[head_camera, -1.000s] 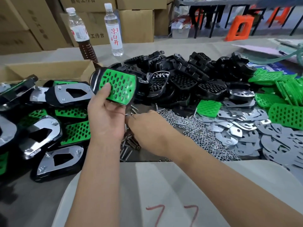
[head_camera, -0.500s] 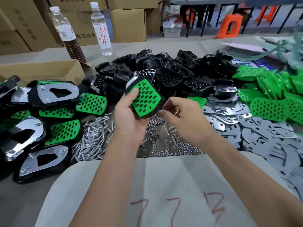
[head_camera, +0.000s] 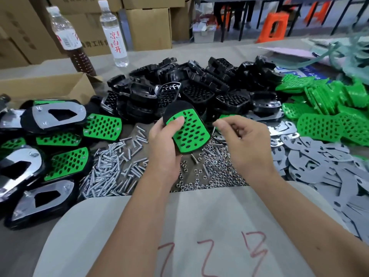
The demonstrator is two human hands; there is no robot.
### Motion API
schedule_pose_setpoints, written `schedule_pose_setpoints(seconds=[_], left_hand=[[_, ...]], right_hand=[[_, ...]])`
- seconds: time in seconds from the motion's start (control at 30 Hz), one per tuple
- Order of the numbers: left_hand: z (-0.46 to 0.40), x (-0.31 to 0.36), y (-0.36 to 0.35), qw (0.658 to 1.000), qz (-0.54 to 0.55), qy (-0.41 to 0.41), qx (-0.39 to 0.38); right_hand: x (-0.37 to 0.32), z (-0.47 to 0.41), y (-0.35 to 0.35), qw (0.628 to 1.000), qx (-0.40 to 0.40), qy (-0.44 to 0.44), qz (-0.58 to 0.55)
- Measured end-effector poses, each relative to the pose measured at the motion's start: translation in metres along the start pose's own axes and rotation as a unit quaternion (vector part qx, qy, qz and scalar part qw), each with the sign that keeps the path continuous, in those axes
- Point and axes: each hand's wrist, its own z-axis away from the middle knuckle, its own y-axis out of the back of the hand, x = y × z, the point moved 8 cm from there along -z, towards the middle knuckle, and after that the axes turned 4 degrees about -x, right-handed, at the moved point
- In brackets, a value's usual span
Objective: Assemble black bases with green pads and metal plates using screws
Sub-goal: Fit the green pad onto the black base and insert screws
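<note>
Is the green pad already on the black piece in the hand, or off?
On. The green pad lies flat on the black base that the left hand grips, thumb pressing it.

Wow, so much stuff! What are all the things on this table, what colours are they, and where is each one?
held base with pad: one, black and green, centre, in the left hand
black bases: a heap, black, back centre
green pads: a pile, green, right
metal plates: a pile, grey, right front
screws: a pile, silver, left of centre
nuts: a scatter, silver, centre, beneath the hands
finished assemblies: several, black, green and silver, left
bottles: two, clear, back left
cardboard box: one, brown, left back
left hand: grips the held base
right hand: fingers curled; anything pinched is too small to tell
</note>
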Motion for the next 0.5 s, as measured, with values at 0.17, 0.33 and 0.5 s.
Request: schedule_pose_setpoints(seconds=[0.17,0.33,0.5], left_hand=[[0.005,0.0,-0.014,0.993,-0.104,-0.031,-0.042],[0.004,0.002,-0.02,0.982,-0.164,-0.062,-0.064],[0.006,0.002,-0.025,0.977,-0.179,-0.074,-0.09]], right_hand=[[0.007,-0.001,0.001,0.978,-0.016,-0.039,-0.205],[-0.001,0.002,-0.01,0.965,-0.065,-0.031,-0.252],[0.002,0.002,-0.009,0.977,-0.052,-0.041,-0.202]])
